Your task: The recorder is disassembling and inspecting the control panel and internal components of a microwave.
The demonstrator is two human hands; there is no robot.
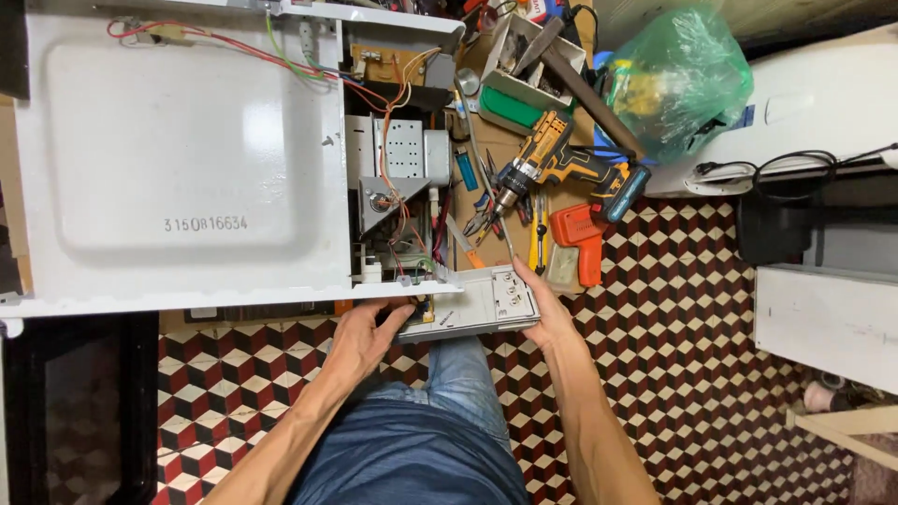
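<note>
1. Pale grey control panel (pixel 482 301), long and narrow, with round buttons near its right end and a strip of circuit board at its left; held level at the front edge of the opened white microwave casing (pixel 187 168), above the denim-clad lap.
2. Gripped at both ends: left hand (pixel 369 337) wrapped around the left end, fingers curled onto the board side; right hand (pixel 547 313) clasping the right end, thumb across the button face.
3. Just behind, exposed wiring (pixel 393 103) and metal parts inside the casing.
4. Further right, yellow cordless drill (pixel 561 168), orange tool (pixel 580 238), pliers (pixel 482 217) and green plastic bag (pixel 678 79) on the patterned tiled floor (pixel 692 337).
</note>
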